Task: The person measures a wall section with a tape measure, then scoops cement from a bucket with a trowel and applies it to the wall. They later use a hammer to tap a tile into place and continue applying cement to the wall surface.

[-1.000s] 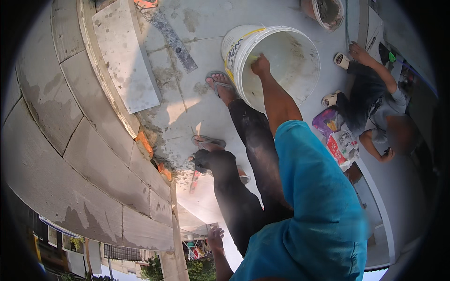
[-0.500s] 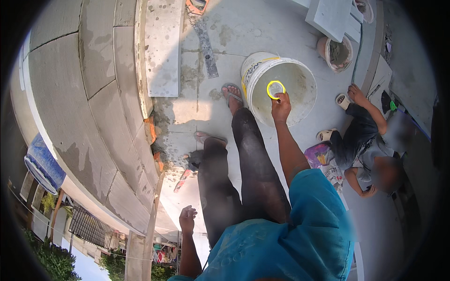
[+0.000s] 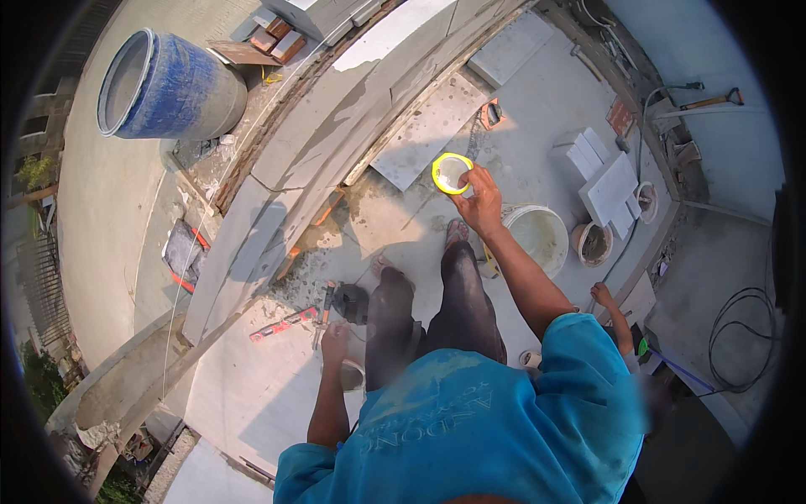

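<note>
My right hand (image 3: 481, 202) is closed on the rim of a small yellow-rimmed cup (image 3: 453, 173) with a pale inside, held out over the floor near the wall. Just to the right of that forearm stands a large white bucket (image 3: 541, 239), whose inside is coated with grey residue. My left hand (image 3: 336, 340) hangs beside my left thigh, fingers loosely extended with nothing visible in them. Below it on the floor lie a red level (image 3: 284, 324) and a tool with an orange handle (image 3: 327, 304), next to a black round object (image 3: 351, 303).
A curved wall of grey blocks (image 3: 290, 160) runs along my left. Beyond it stands a blue drum (image 3: 180, 88). White blocks (image 3: 609, 186) and a small bucket of mortar (image 3: 594, 244) are at the right. A handsaw (image 3: 490, 115) lies ahead; a co-worker's arm (image 3: 617, 315) shows at the right.
My right hand has carried the cup from above the white bucket leftward toward the block wall. The view has turned left, bringing the blue drum and more wall in. The left hand still hangs low.
</note>
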Demonstrator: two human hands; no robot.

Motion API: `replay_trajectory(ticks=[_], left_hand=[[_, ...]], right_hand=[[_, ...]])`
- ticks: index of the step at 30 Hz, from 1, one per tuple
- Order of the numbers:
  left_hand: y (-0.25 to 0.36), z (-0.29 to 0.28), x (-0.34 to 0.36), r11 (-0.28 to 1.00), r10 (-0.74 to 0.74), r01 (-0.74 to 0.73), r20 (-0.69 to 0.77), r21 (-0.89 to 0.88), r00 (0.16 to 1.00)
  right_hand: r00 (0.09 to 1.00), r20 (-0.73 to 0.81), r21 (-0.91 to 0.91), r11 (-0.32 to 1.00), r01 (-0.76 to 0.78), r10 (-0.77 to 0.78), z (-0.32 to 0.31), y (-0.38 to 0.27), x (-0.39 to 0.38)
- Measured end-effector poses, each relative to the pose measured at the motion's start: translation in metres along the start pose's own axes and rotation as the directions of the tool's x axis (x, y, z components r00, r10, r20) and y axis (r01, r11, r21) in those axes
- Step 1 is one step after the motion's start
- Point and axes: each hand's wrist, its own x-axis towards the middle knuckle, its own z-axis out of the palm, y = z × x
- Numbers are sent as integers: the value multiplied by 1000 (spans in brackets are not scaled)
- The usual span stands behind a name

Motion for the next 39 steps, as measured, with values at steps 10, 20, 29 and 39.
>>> replay_trajectory(ticks=[10,20,29,39], left_hand=[[-76,-34,-17,979,-128,83,-246,-184,961],[29,24,-65,916,-358,297,-214,-270,909],[69,50,-63,903,-346,251,-246,-348,905],[56,60,-87,896,-392,285,-301,-341,869]], right_hand=[[882,463,221,975,-25,-83,125,-173,142],[823,530,-264,962,-68,204,55,-38,327],[935,227,-649,758,-64,273,-45,116,478],[850,526,-721,524,454,-13,-20,80,456]])
